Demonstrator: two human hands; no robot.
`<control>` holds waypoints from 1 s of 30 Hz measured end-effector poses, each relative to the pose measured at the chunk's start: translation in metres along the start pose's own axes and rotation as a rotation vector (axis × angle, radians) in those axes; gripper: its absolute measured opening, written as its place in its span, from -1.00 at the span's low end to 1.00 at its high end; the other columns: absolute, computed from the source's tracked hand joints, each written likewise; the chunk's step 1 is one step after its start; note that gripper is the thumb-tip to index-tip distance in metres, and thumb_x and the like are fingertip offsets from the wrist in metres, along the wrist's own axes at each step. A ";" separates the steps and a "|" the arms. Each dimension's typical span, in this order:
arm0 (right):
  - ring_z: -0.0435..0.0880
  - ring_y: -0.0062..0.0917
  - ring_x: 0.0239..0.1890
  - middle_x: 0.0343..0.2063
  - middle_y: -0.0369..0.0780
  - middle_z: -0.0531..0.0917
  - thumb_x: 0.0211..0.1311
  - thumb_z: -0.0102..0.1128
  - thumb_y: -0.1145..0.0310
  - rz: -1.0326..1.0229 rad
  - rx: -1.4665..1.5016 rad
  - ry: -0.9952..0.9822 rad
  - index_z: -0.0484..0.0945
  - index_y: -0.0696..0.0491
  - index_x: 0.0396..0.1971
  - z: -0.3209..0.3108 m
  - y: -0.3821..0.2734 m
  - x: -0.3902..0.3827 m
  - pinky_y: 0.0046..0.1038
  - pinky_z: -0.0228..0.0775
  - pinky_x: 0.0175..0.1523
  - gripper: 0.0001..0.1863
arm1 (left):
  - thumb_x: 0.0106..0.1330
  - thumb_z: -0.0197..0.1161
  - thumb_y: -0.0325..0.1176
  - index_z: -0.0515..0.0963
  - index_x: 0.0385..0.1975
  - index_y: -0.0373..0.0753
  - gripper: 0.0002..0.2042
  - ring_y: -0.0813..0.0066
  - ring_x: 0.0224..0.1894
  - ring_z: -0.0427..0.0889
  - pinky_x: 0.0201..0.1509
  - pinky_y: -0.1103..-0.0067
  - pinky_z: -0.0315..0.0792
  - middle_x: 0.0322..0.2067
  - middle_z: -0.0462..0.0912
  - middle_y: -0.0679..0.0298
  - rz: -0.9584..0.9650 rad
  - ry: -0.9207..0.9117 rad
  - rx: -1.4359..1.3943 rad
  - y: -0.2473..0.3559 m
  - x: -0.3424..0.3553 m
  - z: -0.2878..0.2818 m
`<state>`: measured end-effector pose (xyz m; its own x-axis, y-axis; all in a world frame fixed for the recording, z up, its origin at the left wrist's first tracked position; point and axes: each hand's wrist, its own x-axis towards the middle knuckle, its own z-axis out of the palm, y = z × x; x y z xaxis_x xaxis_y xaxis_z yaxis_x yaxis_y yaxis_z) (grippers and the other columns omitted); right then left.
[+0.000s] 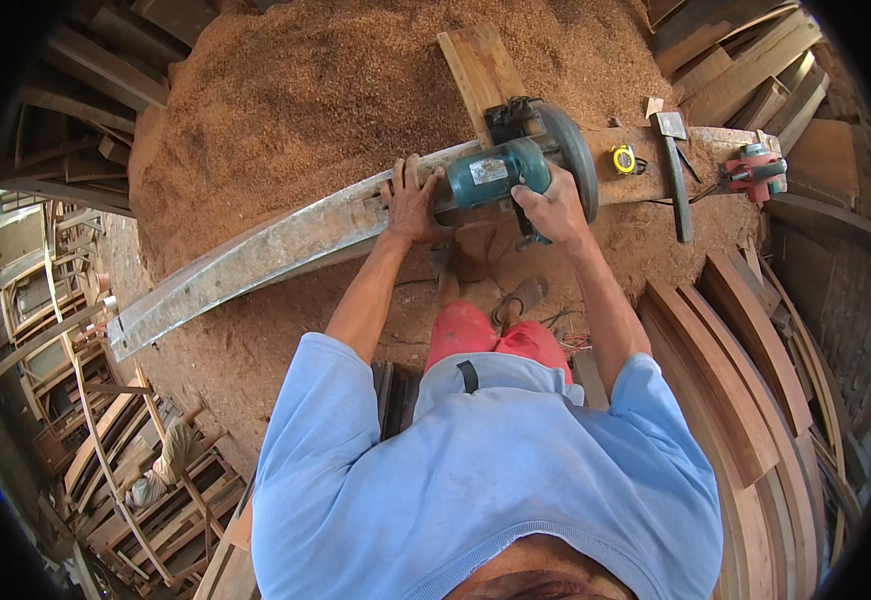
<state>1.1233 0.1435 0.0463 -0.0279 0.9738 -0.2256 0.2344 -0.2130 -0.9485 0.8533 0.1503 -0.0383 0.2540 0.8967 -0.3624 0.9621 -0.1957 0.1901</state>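
Note:
My right hand [551,210] grips the handle of a teal circular saw [491,178] with a dark round guard. The saw sits across a long, pale, weathered beam [256,258]. My left hand [408,205] rests on that beam just left of the saw's body, fingers spread. A short wooden board [474,75] extends upward from under the saw. To the right, on the beam, lie a yellow tape measure [626,160], a hammer-like tool [676,185] with a dark handle and a red power tool [754,173].
A large sawdust pile [296,100] fills the far side. Curved planks [716,380] are stacked at my right, more timber [756,80] behind. At my left are stacked wooden pieces [106,400], with a pale cloth or clothing [171,460] among them, too small to make out.

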 end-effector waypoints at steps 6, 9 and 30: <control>0.58 -0.50 -0.39 -0.51 -0.21 0.59 0.02 0.27 0.43 0.000 0.044 -0.014 0.55 0.26 -0.34 0.001 -0.002 0.011 -0.37 0.46 -0.19 -0.77 | -0.41 0.66 0.17 0.23 0.48 0.12 0.23 -0.17 0.58 -0.31 0.46 -0.20 -0.20 0.54 -0.17 -0.02 -0.024 -0.050 0.021 0.002 0.003 -0.006; 0.49 -0.61 -0.42 -0.51 -0.31 0.54 0.08 0.29 0.42 -0.010 0.050 -0.027 0.52 0.18 -0.34 0.001 -0.001 0.014 -0.45 0.40 -0.26 -0.80 | -0.41 0.66 0.17 0.21 0.49 0.14 0.24 -0.17 0.58 -0.34 0.48 -0.21 -0.20 0.55 -0.19 -0.01 -0.037 -0.065 0.032 0.003 0.004 -0.008; 0.59 -0.50 -0.25 -0.37 -0.22 0.65 0.08 0.27 0.43 -0.031 0.027 -0.056 0.57 0.24 -0.21 0.004 -0.002 0.064 -0.35 0.46 -0.05 -0.73 | -0.31 0.65 0.19 0.23 0.46 -0.06 0.20 -0.12 0.59 -0.34 0.47 -0.17 -0.19 0.54 -0.15 -0.12 -0.039 -0.034 0.050 0.006 0.013 -0.011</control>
<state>1.1172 0.2061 0.0329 -0.0893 0.9743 -0.2070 0.2063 -0.1852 -0.9608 0.8609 0.1647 -0.0322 0.2186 0.8903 -0.3996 0.9749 -0.1810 0.1299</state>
